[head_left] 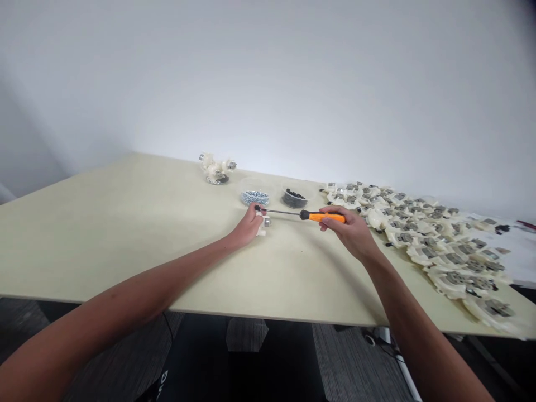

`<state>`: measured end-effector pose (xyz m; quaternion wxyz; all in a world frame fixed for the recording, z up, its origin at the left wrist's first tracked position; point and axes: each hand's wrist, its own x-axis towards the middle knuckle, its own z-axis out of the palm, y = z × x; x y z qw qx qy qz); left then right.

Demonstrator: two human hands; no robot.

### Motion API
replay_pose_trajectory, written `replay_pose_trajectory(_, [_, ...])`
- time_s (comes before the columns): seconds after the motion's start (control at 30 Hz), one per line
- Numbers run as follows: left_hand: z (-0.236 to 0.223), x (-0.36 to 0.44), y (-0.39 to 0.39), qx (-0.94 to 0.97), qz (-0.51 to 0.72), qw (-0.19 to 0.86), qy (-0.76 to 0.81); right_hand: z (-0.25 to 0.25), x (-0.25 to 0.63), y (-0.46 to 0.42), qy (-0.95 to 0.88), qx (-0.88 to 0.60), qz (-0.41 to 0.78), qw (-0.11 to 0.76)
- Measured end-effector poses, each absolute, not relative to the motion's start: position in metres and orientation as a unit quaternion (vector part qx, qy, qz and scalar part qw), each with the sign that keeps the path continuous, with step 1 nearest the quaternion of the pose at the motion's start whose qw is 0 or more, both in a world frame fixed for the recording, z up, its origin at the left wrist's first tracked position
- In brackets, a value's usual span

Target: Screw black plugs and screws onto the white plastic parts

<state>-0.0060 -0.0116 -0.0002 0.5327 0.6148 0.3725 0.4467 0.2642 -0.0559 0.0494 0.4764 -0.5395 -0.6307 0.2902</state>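
My left hand (pixel 248 228) is closed on a small cream plastic motor housing (pixel 262 230) with a silver metal motor at its right side; much of the part is hidden by the fingers. A small black piece (pixel 257 208) sits at the top of this housing. In my right hand (pixel 349 228) is a screwdriver (pixel 324 216) with an orange and black handle. Its thin shaft points left and level, and the tip reaches the black piece. Whether a screw sits at the tip is too small to tell.
Behind my hands stand a clear tub of silvery screws (pixel 255 197) and a clear tub of small black parts (pixel 294 197). Further left, several cream motor assemblies (pixel 218 166) are piled in a container. Rows of similar assemblies (pixel 427 234) cover the right side of the table (pixel 125 223).
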Motion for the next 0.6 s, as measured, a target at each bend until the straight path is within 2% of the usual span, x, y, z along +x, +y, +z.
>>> replay_pose_trajectory(0.13, [-0.005,-0.005,-0.009,0.61,0.453,0.541,0.36,0.054,0.259,-0.055,-0.605,-0.499,0.367,0.499])
replay_pose_trajectory(0.23, [-0.005,-0.005,-0.009,0.609,0.446,0.568,0.329,0.061,0.259,-0.055,-0.613,-0.496,0.376,0.487])
replay_pose_trajectory(0.6, [-0.002,-0.007,-0.009,0.636,0.422,0.562,0.318,0.099,0.263,-0.058,-0.711,-0.559,0.195,0.378])
